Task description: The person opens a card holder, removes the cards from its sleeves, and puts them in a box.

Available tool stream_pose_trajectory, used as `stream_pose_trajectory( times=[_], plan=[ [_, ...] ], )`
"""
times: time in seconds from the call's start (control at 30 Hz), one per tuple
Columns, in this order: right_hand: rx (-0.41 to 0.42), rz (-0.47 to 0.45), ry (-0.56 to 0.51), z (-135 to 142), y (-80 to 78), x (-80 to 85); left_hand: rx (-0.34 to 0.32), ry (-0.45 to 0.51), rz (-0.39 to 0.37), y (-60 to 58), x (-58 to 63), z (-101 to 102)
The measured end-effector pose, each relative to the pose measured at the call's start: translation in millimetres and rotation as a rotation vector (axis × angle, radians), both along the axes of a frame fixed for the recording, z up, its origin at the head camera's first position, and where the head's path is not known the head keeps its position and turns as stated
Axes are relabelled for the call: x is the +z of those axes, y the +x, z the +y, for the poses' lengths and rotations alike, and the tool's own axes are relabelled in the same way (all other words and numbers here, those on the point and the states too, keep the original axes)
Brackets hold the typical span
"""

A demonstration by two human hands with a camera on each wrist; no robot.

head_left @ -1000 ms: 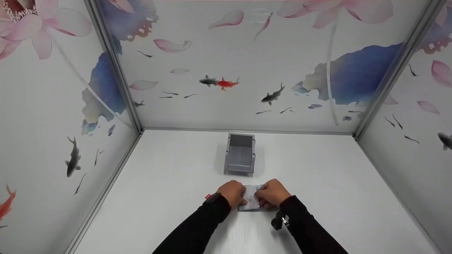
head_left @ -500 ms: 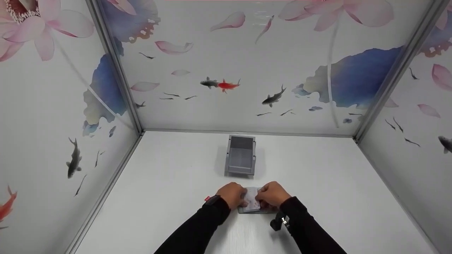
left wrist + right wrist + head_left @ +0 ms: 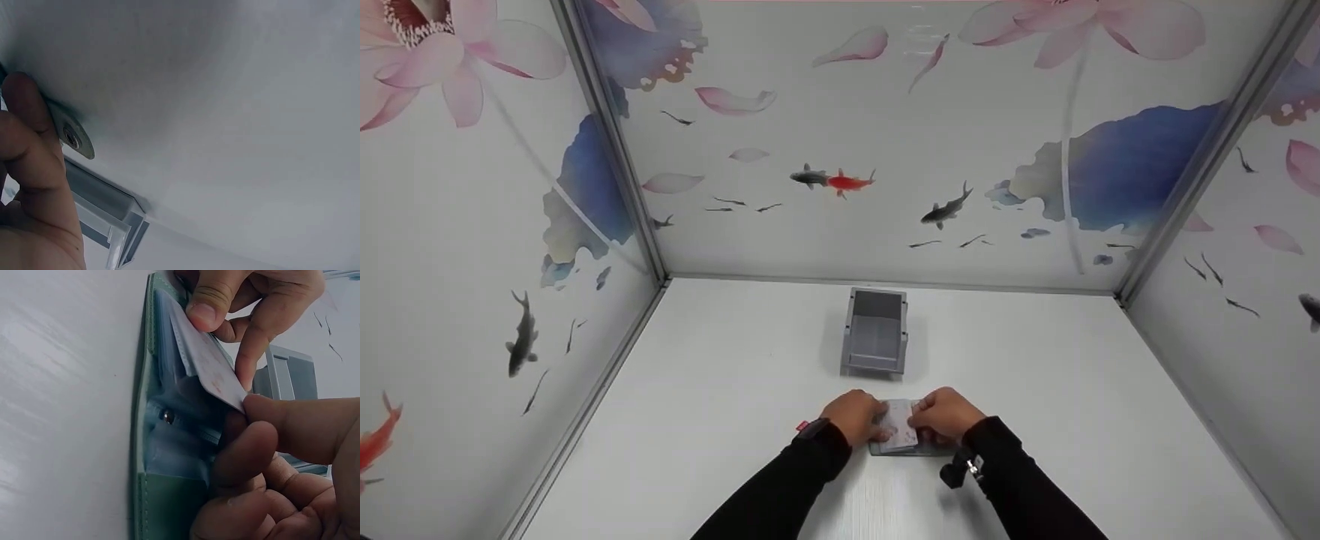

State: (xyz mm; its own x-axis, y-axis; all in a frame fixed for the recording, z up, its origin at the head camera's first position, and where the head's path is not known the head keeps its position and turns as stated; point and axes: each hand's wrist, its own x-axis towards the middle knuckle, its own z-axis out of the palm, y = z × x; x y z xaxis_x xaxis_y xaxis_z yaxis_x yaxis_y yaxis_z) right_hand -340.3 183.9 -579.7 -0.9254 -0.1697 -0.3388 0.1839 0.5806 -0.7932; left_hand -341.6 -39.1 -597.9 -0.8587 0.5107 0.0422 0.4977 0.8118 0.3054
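Note:
A green card holder (image 3: 174,503) with clear plastic sleeves (image 3: 169,365) lies spread open on the white table. My left hand (image 3: 855,418) grips its left part; in the right wrist view the left thumb (image 3: 205,315) presses on the sleeves at the top. Between the thumb and fingers of my right hand (image 3: 949,415) the edge of a white card (image 3: 216,377) is pinched. This card stands tilted against the sleeves, with its far end under the left thumb. A metal snap (image 3: 167,417) shows in the fold. The left wrist view shows a snap tab (image 3: 73,135) beside the left fingers.
Behind the hands a grey plastic bin (image 3: 874,369) stands on the table (image 3: 720,390), near the back wall. Printed panels (image 3: 780,247) with fish and flowers enclose the table at the back and on both sides. A small black device (image 3: 952,474) hangs at the right wrist.
Both hands stay at the card holder with nearly the same hold. The white card has tilted slightly, its near edge shifting a little. The whole head view has moved slightly.

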Motion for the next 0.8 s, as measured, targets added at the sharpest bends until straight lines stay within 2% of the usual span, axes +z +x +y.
stream_pose_trajectory(
  times=[0.1, 0.3, 0.33, 0.47, 0.53, 0.57, 0.6, 0.67, 0.7, 0.8],
  plan=[
    [-0.014, -0.013, -0.008, 2.3, -1.5, 0.0, 0.002, -0.006, 0.003, 2.3, 3.5, 0.0],
    [-0.037, -0.030, 0.012, 9.7, -5.4, 0.9, 0.036, -0.011, -0.045, 1.6, 3.6, 0.6],
    [-0.047, -0.035, 0.015, 11.5, -5.8, 2.4, 0.039, -0.009, -0.032, -1.3, -2.3, 0.8],
    [-0.087, -0.034, -0.004, 18.4, -6.1, 10.6, 0.059, -0.003, -0.041, -1.8, -4.3, 1.7],
    [-0.095, -0.019, -0.017, 21.3, -6.0, 16.0, 0.053, 0.000, -0.030, -2.3, -4.5, 1.8],
    [-0.094, -0.007, -0.021, 22.6, -5.9, 18.7, 0.051, -0.001, -0.040, 0.0, 0.4, 1.8],
    [-0.091, 0.007, -0.024, 23.8, -6.3, 21.3, 0.041, -0.006, -0.012, -3.7, -6.7, 1.1],
    [-0.085, 0.037, -0.030, 25.7, -6.8, 26.6, 0.027, -0.009, -0.007, -5.3, -7.7, 0.7],
    [-0.080, 0.050, -0.035, 26.4, -6.9, 29.6, 0.017, -0.011, 0.010, -9.9, -16.6, 0.7],
    [-0.076, 0.086, -0.052, 27.3, -7.9, 36.8, 0.017, -0.010, 0.004, -14.3, -23.2, 1.4]
  ],
)
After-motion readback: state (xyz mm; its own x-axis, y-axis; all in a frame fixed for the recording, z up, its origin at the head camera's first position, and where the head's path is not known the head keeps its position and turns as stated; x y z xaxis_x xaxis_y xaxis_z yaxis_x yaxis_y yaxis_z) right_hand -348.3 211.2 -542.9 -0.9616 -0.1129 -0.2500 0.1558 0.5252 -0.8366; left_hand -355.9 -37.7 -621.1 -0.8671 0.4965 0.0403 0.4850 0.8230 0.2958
